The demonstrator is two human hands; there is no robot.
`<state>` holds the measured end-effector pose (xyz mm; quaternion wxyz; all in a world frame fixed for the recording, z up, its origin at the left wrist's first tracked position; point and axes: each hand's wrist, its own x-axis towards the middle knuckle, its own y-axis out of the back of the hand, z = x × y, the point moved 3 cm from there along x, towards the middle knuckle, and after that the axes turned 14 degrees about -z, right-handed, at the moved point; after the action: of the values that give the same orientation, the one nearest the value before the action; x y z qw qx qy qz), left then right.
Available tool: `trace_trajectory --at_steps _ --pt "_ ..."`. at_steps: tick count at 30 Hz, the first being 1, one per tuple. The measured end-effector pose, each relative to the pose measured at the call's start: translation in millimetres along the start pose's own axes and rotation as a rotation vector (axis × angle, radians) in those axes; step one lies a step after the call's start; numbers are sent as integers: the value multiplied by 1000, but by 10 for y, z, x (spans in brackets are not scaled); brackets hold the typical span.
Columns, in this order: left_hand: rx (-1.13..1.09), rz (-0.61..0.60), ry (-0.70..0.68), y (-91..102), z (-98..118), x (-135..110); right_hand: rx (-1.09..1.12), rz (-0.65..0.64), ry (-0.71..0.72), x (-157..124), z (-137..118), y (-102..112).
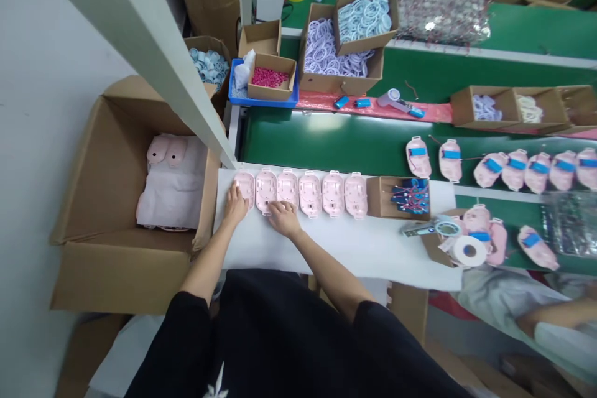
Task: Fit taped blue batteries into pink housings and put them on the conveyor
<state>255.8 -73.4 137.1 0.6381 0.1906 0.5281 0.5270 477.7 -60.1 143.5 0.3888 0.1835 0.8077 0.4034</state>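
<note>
A row of several pink plastic shells [333, 195] lies hollow side up along the back of the white work surface. My left hand [236, 205] holds the leftmost pink shell [247, 186], its fingers at the shell's left edge and over its lower part. Beside it, my right hand [284, 219] rests with fingers stretched leftward over the lower ends of the second shell [266, 186] and third shell [287, 185]. Its fingertips touch the second shell, and nothing held shows in it. At the row's right end stands a cardboard box [385, 199] of blue wired batteries [413, 197].
On my left is a large open carton [88, 199] with pink parts and white sheets. A white post [186, 93] rises beside it. The green conveyor [321, 143] carries pink shells with blue batteries. A tape roll [469, 251] and co-worker's arm [555, 317] are at right.
</note>
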Motion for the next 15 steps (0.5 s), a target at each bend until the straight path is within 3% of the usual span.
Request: trace_trajectory --at_steps 5,10,15 --pt "-31 47 -15 -16 61 215 -36 -12 -34 12 -17 -33" --pt "-40 43 -11 -7 -7 137 -29 -41 -88 26 -92 10" --pt "-63 53 11 37 40 164 -9 -27 -34 67 -162 134"
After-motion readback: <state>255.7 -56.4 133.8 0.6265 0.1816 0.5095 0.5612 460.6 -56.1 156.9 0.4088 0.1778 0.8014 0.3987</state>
